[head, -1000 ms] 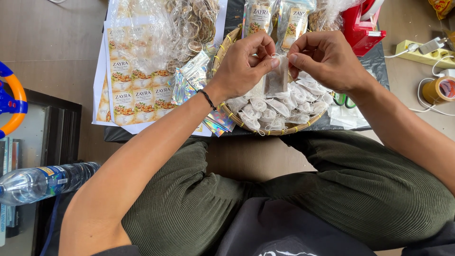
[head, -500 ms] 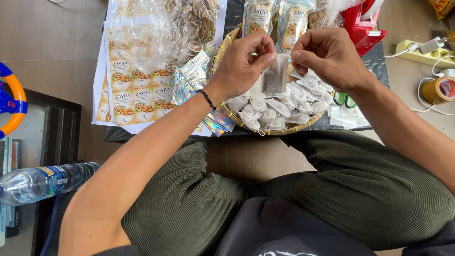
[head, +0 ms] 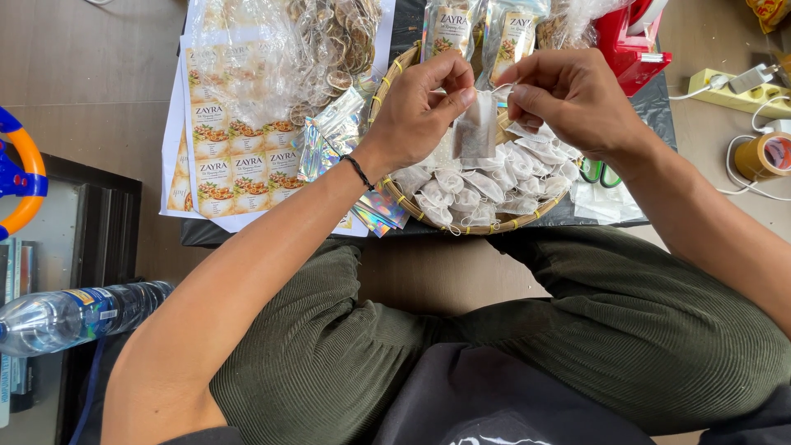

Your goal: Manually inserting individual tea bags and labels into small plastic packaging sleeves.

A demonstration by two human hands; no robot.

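My left hand (head: pixel 422 107) and my right hand (head: pixel 573 99) hold one small white drawstring pouch (head: pixel 476 132) between them, above a round woven basket (head: pixel 387 188). My left thumb and fingers pinch the pouch's top left corner. Fingers of my right hand pinch its thin string at the top right. The pouch hangs upright with something dark inside. Several similar filled white pouches (head: pixel 486 185) lie piled in the basket below. A black band circles my left wrist.
Sheets of printed labels (head: pixel 235 156) and a clear bag of dried slices (head: pixel 329 49) lie left of the basket, shiny foil pouches (head: pixel 334 132) beside them. A red tape dispenser (head: pixel 630 41), power strip (head: pixel 729 86), tape roll (head: pixel 762 155) and green-handled scissors (head: pixel 597 173) sit right. A water bottle (head: pixel 74 317) lies low left.
Both hands have shifted slightly upward with the pouch, and my right fingers now draw the string out at its top.
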